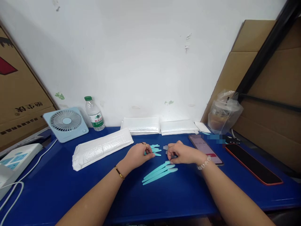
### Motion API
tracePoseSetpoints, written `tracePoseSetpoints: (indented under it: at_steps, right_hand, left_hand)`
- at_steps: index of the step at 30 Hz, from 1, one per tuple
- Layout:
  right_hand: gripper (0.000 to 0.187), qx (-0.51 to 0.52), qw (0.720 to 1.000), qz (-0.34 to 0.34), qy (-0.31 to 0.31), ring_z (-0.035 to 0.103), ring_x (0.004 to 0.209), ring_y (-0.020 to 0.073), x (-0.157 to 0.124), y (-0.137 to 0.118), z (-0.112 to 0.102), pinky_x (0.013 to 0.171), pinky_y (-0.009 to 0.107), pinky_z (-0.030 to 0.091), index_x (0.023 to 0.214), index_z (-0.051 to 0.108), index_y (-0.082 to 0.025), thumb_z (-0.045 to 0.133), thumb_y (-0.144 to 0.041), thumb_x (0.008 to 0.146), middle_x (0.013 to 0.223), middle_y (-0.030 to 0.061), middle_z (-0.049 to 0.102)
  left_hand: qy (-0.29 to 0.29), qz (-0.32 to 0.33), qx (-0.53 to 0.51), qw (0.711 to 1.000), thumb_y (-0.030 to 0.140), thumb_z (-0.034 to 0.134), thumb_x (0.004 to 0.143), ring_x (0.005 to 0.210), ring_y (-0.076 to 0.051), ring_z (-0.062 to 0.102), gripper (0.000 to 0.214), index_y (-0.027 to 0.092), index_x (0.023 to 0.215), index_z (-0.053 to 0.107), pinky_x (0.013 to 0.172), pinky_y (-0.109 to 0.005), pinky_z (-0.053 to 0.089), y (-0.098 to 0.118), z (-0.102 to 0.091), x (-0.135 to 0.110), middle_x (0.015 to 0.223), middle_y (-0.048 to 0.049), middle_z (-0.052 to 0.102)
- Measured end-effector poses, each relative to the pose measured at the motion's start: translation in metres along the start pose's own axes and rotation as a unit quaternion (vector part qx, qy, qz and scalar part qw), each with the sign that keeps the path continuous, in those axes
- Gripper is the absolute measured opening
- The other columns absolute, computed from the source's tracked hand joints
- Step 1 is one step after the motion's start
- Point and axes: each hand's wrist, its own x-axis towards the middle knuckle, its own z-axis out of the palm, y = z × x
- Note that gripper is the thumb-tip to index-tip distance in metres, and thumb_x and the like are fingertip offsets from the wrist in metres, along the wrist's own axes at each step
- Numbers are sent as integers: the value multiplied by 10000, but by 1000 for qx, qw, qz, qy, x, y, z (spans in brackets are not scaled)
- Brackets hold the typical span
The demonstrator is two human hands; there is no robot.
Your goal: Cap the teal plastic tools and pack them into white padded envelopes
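Note:
My left hand (138, 154) has thumb and fingers pinched together over a small group of turquoise eyebrow razors (155, 150); the fingertips close on one of them. Just across from it, my right hand (180, 153) has its fingers curled together beside small clear plastic caps (165, 147). What those fingertips hold, if anything, is hidden. Below both hands, three turquoise eyebrow razors (158, 174) lie fanned side by side on the blue table (117, 201), their pale blade ends pointing right, close under my right hand.
A white bubble mailer (103, 149) lies left, with more mailers (141, 125) stacked by the wall. A fan (67, 124), water bottle (94, 114) and power strip (20, 161) stand left. Right are two phones (204, 149) (254, 163) and a bagged drink cup (223, 113).

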Motion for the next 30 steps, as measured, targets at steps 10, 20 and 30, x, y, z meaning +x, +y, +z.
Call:
tracePoseSetpoints:
  at_steps: [10, 20, 30]
  right_hand:
    - [117, -9, 993, 51, 102, 483, 764, 155, 4, 9, -2, 826, 345, 311, 784, 606, -194, 532, -264, 842, 851, 16, 571]
    - [172, 26, 999, 22, -11, 516, 869, 216, -2, -7, -3, 791, 349, 360, 809, 669, -220, 696, -359, 713, 830, 19, 565]
    - [87, 7, 998, 17, 66, 497, 793, 166, 8, -6, 2, 802, 325, 330, 797, 619, -208, 585, -286, 817, 856, 12, 573]
  left_hand:
    - [-27, 4, 21, 999, 276, 494, 819, 714, -148, 578, 179, 191, 794, 649, 624, -247, 378, -1, -6, -1, 813, -21, 673]
    - [17, -29, 36, 999, 343, 586, 773, 795, -163, 585, 187, 215, 899, 641, 667, -253, 392, -9, -9, -1, 888, -13, 653]
    - [-64, 32, 19, 997, 312, 489, 839, 751, -162, 600, 233, 210, 820, 698, 664, -252, 402, 14, -4, -6, 836, -23, 701]
